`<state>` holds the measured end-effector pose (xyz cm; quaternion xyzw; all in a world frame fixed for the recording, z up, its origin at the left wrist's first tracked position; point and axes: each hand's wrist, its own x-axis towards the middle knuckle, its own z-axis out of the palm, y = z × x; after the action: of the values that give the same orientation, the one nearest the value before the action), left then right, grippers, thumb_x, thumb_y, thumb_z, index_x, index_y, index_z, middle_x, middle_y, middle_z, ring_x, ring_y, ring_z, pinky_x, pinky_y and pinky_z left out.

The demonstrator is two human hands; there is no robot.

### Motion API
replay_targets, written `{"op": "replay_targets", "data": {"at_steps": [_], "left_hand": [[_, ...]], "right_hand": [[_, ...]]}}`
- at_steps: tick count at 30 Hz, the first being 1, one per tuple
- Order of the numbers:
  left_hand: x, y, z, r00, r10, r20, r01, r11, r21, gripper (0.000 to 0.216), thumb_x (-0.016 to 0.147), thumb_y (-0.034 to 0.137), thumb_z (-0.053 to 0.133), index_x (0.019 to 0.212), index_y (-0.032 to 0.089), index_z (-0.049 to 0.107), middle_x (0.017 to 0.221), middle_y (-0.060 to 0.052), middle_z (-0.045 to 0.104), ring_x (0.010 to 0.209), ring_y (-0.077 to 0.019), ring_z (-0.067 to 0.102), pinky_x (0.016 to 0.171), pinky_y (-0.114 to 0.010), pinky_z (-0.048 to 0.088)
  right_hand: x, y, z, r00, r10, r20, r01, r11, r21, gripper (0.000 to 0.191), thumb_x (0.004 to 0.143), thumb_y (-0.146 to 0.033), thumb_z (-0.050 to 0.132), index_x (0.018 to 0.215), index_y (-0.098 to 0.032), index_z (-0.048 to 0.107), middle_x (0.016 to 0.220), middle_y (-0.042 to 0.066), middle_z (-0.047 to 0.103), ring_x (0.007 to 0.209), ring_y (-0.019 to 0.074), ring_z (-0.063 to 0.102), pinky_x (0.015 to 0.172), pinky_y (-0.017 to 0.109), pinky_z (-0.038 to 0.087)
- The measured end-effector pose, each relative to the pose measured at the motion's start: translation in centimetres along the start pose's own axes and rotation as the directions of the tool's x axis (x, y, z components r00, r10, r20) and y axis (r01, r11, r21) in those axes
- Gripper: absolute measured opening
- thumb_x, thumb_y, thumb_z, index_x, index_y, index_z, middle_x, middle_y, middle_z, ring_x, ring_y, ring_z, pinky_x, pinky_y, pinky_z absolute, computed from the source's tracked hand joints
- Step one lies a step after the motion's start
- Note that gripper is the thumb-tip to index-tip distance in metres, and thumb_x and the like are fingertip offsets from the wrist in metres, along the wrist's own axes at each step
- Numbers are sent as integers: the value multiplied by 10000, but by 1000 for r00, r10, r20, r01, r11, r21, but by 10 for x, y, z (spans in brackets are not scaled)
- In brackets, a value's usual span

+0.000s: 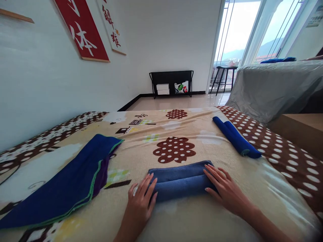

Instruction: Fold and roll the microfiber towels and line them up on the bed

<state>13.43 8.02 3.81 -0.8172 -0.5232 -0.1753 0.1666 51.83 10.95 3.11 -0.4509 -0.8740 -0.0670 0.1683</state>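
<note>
The left hand (pixel 142 196), at lower centre of the frame, has a loose, open grip: its fingers rest on the near-left end of a blue towel (pixel 181 181). The right hand (pixel 222 183), fingers spread and thumb apart, is likewise open, touching the towel's right end. The towel lies at lower centre, folded in toward a lengthwise seam, on a patterned blanket (pixel 191 223). A rolled towel (pixel 233 136) lies at right of centre; flat blue towels (pixel 68 181) lie at lower left, a purple one (pixel 103 178) showing beneath. At upper centre stands a black rack (pixel 183 77), with a stool (pixel 227 68) at upper right.
</note>
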Motion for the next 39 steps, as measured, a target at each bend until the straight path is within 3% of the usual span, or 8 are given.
{"op": "replay_targets", "data": {"at_steps": [4,8,16,20,23,26,33,39], "left_hand": [[-18,1,0,1000,28,-5,-28,999,-39,580,776,69,496,1326,244,550,1300,-67,643,1163,-231,593,991,-391,334],[-2,2,10,993,-100,64,106,989,-106,506,752,38,473,1210,211,603,1178,-79,689,1092,-244,613,960,-423,347],[29,1,-23,891,-160,426,267,942,-204,369,780,63,406,1013,208,653,978,-64,702,980,-234,630,943,-453,372],[42,22,-20,901,-251,354,291,955,-64,452,800,50,382,1143,176,648,1193,-126,661,1158,-282,573,1026,-522,323],[60,58,-5,956,-86,280,123,985,-119,525,826,85,420,1332,144,544,1413,-138,541,1338,-275,446,1134,-492,246],[66,74,9,949,71,306,8,968,-251,596,863,248,520,1436,115,427,1491,-128,468,1389,-254,394,1173,-427,244],[14,4,8,959,15,283,39,982,-183,646,961,442,462,1537,307,200,1555,-48,385,1401,-242,378,1159,-502,243],[27,-4,16,960,-18,279,70,981,-179,633,914,570,500,1445,240,401,1419,-106,525,1293,-287,470,1145,-559,219]], "right_hand": [[-16,-17,8,996,-39,-75,37,999,-21,533,885,-190,500,1417,-201,467,1410,81,531,1287,241,489,1097,430,316],[-1,-18,18,989,53,-141,-46,998,53,434,814,-79,457,1213,-172,601,1178,92,657,1126,239,574,1043,446,318],[16,-17,-14,990,126,64,-133,984,119,272,823,-57,434,979,-191,612,905,51,649,909,202,586,992,453,342],[34,-35,-6,992,119,51,-118,993,-25,365,835,-65,434,1135,-159,619,1190,116,639,1113,260,568,1046,495,322],[59,-57,10,996,-57,71,55,998,29,602,845,-83,416,1446,-135,413,1470,120,461,1330,248,437,1104,452,311],[67,-62,21,982,-155,108,141,982,130,702,851,-196,475,1523,-117,287,1553,108,338,1429,241,306,1157,437,275],[17,1,15,992,-92,90,78,986,147,695,972,-345,439,1572,-247,102,1574,58,299,1439,214,303,1176,480,250],[31,15,21,996,-57,71,44,984,172,698,928,-490,537,1524,-229,284,1485,99,443,1346,250,429,1128,484,317]]}}
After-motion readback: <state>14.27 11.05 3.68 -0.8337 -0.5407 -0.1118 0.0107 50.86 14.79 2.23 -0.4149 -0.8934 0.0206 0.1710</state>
